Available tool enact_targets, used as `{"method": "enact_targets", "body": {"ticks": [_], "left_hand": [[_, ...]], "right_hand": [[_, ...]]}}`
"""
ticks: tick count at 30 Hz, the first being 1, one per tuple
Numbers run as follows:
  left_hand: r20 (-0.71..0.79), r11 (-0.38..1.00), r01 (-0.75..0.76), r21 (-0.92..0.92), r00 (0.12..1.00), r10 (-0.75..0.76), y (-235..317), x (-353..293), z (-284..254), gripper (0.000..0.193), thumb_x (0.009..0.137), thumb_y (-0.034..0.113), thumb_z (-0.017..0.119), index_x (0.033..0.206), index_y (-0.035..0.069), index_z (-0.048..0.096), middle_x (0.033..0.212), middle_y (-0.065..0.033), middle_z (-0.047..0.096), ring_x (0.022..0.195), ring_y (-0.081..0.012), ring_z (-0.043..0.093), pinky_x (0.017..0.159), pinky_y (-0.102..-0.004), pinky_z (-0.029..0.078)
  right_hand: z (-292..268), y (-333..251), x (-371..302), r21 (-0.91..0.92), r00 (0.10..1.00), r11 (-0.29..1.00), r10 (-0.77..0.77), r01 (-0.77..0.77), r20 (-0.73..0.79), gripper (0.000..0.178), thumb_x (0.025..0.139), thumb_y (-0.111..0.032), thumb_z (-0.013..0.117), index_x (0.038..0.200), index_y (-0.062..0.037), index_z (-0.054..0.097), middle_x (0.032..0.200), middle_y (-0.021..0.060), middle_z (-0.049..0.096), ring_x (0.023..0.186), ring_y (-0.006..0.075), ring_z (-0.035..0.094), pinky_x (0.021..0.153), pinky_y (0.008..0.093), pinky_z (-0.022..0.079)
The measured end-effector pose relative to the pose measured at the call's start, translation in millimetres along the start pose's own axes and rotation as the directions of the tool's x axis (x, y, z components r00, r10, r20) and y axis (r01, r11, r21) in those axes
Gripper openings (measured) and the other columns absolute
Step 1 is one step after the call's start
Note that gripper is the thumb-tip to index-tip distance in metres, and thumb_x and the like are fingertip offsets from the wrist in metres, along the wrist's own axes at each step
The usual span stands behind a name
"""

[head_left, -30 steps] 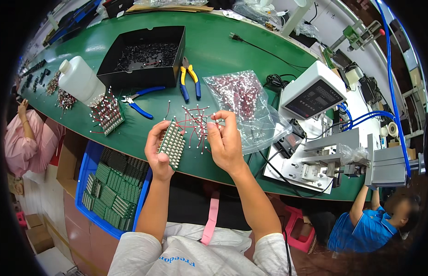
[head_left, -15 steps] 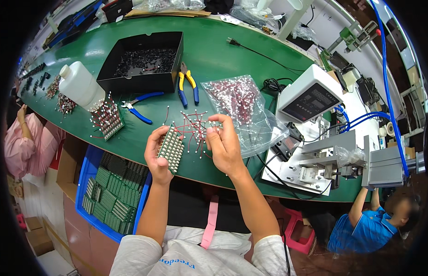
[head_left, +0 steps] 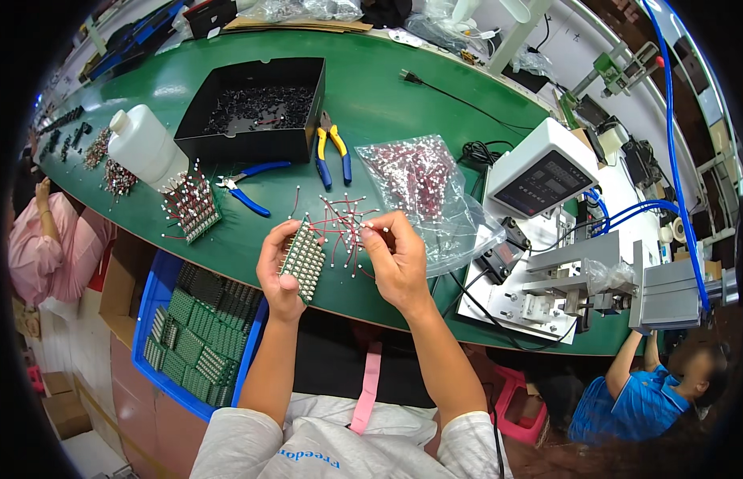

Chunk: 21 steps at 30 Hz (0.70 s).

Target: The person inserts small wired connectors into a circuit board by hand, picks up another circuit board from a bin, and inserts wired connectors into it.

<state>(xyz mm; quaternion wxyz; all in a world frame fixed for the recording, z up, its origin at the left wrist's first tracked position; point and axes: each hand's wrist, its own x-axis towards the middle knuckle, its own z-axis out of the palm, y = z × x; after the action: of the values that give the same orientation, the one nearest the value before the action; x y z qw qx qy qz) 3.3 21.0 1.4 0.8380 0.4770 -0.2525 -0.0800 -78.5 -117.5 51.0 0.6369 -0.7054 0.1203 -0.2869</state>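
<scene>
My left hand (head_left: 279,279) is closed around the edges of a green circuit board panel (head_left: 306,267) covered with rows of small metallic parts, held tilted above the table's front edge. To its right, my right hand (head_left: 400,267) pinches a thin red wire with a white end between thumb and forefinger; most of that wire is lost among the others. Behind both hands a loose spread of red wires (head_left: 345,214) with white ends lies on the green table. A clear plastic bag (head_left: 419,180) of more such wires lies beside my right hand.
Blue-handled cutters (head_left: 252,205), yellow-and-blue pliers (head_left: 331,156), a black box (head_left: 244,148) of small black parts, a white bottle (head_left: 144,148) and a wired board (head_left: 192,207) stand around. Left below is a blue bin (head_left: 146,335) of boards; right, a machine (head_left: 543,176). Other people sit at both sides.
The view has shifted slightly. My right hand stays pinched near the wire pile, with its fingers a little lower; my left hand still holds the circuit board panel.
</scene>
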Motion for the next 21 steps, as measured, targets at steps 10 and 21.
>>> {"method": "enact_targets", "body": {"ticks": [10, 21], "left_hand": [[-0.005, 0.999, -0.015, 0.051, 1.000, 0.015, -1.0, -1.9, -0.3, 0.095, 0.068, 0.071, 0.067, 0.121, -0.005, 0.047, 0.122, -0.0147, 0.045, 0.099, -0.0236, 0.055, 0.089, -0.0374, 0.050], [0.046, 0.952, -0.181, 0.248, 0.983, 0.175, -2.5, -2.9, -0.4, 0.093, 0.064, 0.073, 0.069, 0.116, -0.002, 0.052, 0.118, -0.0149, 0.048, 0.103, -0.0258, 0.051, 0.091, -0.0375, 0.043]], "right_hand": [[14.9, -27.9, -15.2, -0.129, 0.981, 0.972, -0.196, 0.195, 0.003, 0.004, 0.080, 0.002, 0.060, 0.082, -0.0016, 0.060, 0.069, 0.0014, 0.051, 0.057, 0.0089, 0.040, 0.051, 0.0214, 0.033], [37.0, -16.3, -8.3, -0.216, 0.990, 0.966, -0.140, 0.142, 0.024, 0.005, 0.076, 0.001, 0.061, 0.081, 0.0001, 0.062, 0.068, 0.0044, 0.054, 0.053, 0.0118, 0.040, 0.048, 0.0242, 0.033]]}}
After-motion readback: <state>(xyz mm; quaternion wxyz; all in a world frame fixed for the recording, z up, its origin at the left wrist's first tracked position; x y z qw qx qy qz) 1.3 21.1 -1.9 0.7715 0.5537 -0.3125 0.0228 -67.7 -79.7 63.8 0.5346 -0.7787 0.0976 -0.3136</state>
